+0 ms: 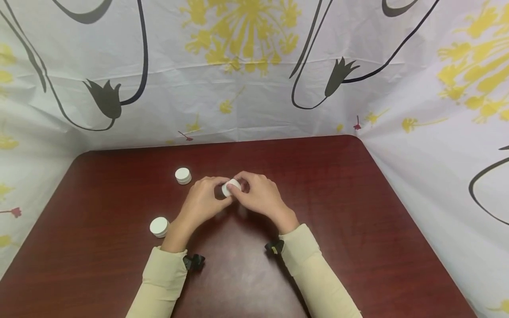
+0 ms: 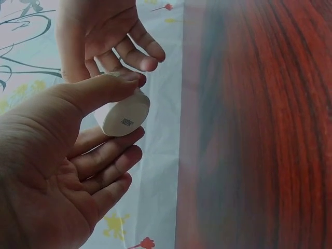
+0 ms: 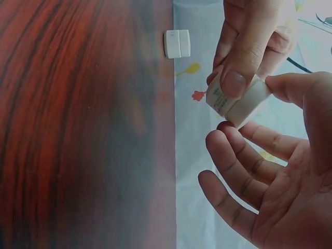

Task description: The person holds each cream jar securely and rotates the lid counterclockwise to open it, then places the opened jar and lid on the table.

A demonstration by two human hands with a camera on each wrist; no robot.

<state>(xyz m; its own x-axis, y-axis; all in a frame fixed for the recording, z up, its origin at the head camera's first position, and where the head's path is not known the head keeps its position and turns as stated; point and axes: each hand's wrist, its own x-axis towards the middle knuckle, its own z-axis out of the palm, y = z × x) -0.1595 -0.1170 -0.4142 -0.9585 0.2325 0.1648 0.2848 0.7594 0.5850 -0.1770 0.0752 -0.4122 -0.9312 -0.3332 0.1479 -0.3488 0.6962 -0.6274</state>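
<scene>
Over the table's middle, both hands hold one small white round lidded jar (image 1: 231, 188). My left hand (image 1: 202, 201) pinches its base end between thumb and fingers; the left wrist view shows a small dark printed mark on the jar's flat bottom (image 2: 126, 118). From the other side, my right hand (image 1: 260, 195) grips the lid end with thumb and fingertips. In the right wrist view, the jar (image 3: 220, 104) is tilted, with fine print on its side and the left thumb (image 3: 234, 85) pressed over it. The right hand's other fingers (image 3: 228, 202) spread loosely below.
Two similar white jars stand on the dark red wooden table (image 1: 338, 212): one farther back (image 1: 183, 176), left of the hands, and one (image 1: 159, 227) beside the left wrist. A white floral sheet (image 1: 262, 101) hangs behind the table and along its sides.
</scene>
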